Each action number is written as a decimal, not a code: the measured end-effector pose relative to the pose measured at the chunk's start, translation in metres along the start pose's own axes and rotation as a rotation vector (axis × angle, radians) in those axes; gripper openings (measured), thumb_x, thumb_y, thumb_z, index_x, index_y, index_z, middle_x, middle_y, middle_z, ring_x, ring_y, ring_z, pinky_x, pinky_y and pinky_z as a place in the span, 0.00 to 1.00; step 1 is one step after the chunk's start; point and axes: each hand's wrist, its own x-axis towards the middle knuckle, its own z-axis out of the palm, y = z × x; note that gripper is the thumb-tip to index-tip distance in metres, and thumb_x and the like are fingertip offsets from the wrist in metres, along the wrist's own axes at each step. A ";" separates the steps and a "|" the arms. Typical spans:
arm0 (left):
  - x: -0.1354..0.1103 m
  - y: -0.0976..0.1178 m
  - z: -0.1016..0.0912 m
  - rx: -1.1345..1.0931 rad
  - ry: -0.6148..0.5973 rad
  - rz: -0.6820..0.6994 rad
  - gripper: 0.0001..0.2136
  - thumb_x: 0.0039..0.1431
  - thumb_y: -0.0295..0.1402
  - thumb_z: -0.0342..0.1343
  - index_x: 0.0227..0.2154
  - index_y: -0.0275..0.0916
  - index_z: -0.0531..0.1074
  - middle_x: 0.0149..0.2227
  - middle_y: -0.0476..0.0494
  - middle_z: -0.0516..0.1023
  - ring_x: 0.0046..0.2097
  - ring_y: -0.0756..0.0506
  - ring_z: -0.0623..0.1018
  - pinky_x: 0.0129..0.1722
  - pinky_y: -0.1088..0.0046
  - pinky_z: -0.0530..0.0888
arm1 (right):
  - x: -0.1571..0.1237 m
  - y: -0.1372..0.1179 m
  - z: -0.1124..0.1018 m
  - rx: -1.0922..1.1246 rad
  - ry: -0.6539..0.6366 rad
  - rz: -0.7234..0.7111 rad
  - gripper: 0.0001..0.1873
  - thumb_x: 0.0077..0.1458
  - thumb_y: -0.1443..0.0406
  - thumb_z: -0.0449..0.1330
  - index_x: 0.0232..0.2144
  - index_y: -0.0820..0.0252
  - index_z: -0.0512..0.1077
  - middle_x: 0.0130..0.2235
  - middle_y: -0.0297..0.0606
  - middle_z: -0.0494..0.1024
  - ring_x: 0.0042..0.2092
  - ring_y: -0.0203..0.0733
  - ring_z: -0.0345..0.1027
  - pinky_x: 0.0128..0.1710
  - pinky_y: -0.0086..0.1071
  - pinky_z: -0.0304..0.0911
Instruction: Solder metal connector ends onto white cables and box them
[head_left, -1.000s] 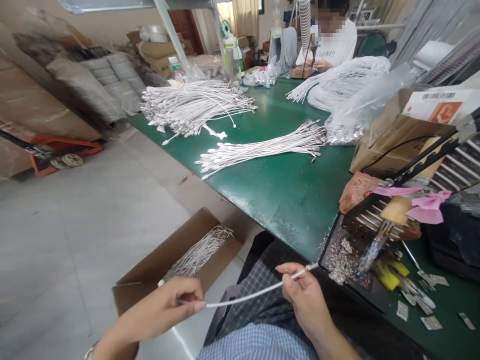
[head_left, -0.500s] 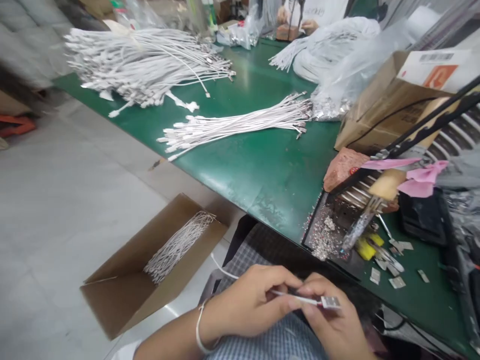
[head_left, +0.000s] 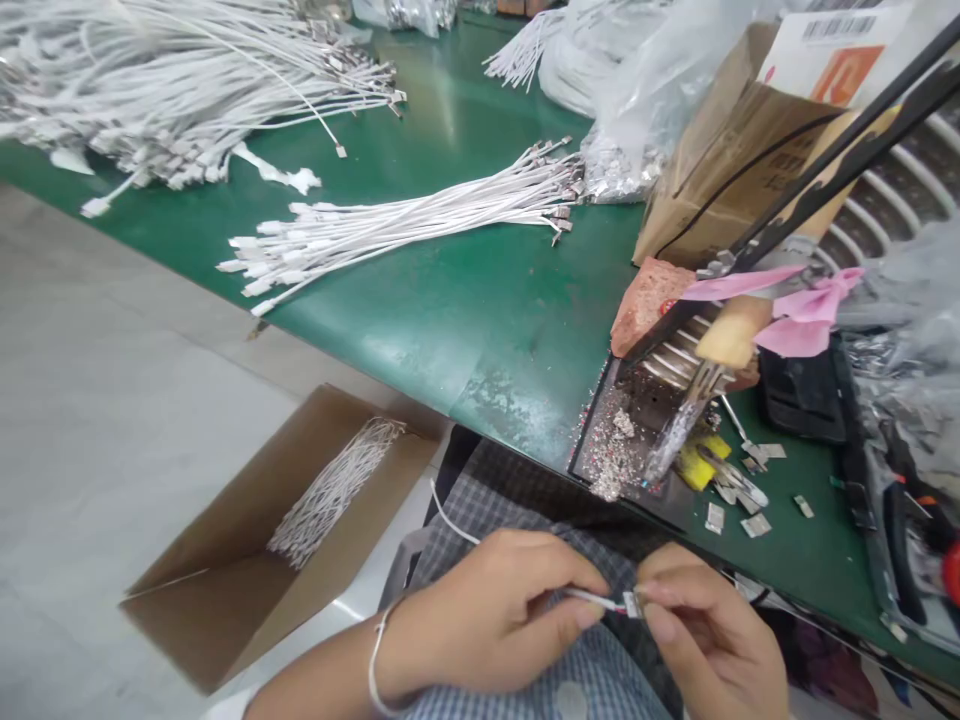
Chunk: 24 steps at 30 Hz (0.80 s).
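Low in the view, my left hand (head_left: 510, 612) is closed around a thin white USB cable (head_left: 591, 597), whose loose tail curves out behind the wrist. A short bit of red wire shows where the cable meets its metal USB plug (head_left: 631, 604). My right hand (head_left: 709, 625) pinches the far end of that plug between thumb and fingers, so part of it is covered. Both hands are over my lap, in front of the green table (head_left: 517, 330). On the table lies a loose bundle of similar white cables (head_left: 420, 220).
A big cable pile (head_left: 187, 90) lies at the back left. Down left stands an open cardboard box (head_left: 232, 610) holding cables. At right, a soldering iron (head_left: 694, 410) leans over a dark tray (head_left: 592, 440) of solder bits, near a pink stone (head_left: 649, 305) and small metal shells (head_left: 756, 525).
The view has shifted, so the table things appear farther left and higher. My right hand has drawn away from my left fingers and now grips the plug's end, which was exposed before.
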 end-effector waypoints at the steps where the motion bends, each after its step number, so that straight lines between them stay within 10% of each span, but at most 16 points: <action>1: 0.001 0.001 0.001 -0.001 -0.006 0.008 0.08 0.70 0.33 0.53 0.43 0.39 0.77 0.35 0.44 0.83 0.32 0.49 0.78 0.37 0.73 0.77 | 0.000 0.000 0.000 -0.002 0.000 -0.005 0.06 0.68 0.65 0.58 0.44 0.51 0.75 0.33 0.36 0.75 0.33 0.36 0.71 0.31 0.26 0.68; 18: 0.005 0.007 0.018 0.099 0.267 0.051 0.04 0.67 0.27 0.54 0.36 0.39 0.72 0.28 0.46 0.78 0.26 0.51 0.74 0.26 0.75 0.70 | -0.015 0.011 0.007 -0.289 0.098 -0.225 0.24 0.53 0.80 0.60 0.49 0.54 0.75 0.35 0.37 0.79 0.33 0.38 0.74 0.33 0.31 0.72; 24: 0.005 0.005 0.018 0.076 0.267 0.137 0.03 0.67 0.25 0.53 0.37 0.38 0.71 0.28 0.47 0.78 0.27 0.51 0.74 0.28 0.77 0.71 | -0.001 0.005 0.006 -0.190 0.067 -0.189 0.17 0.57 0.78 0.58 0.44 0.56 0.73 0.31 0.35 0.77 0.31 0.36 0.73 0.28 0.27 0.71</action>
